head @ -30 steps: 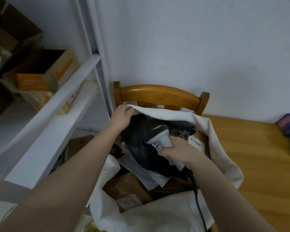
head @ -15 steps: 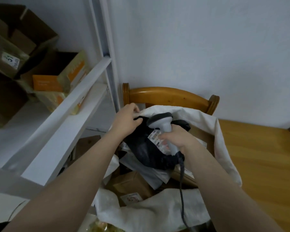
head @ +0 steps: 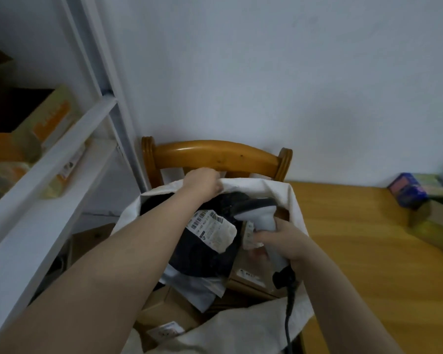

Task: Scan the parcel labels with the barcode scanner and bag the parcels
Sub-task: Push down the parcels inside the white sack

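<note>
**Label now exposed on the black parcel in the bag**

The white bag, propped on a wooden chair, is held open at its far rim by the left hand. The fingers are curled over the cloth edge, where half a second ago they lay at the parcel's top. Just below those fingers, the black parcel is seen resting inside the bag on top of cardboard parcels.

The barcode scanner has been drawn off to the parcel's right. Its handle is gripped in the right hand, with the fingers wrapped round it. Its head, which covered the parcel before, is now set just above those fingers.

The label, hidden a second ago, is thus uncovered, face up between the two hands. Whether it has been read cannot be told. If it has, this parcel may be judged bagged.
</note>
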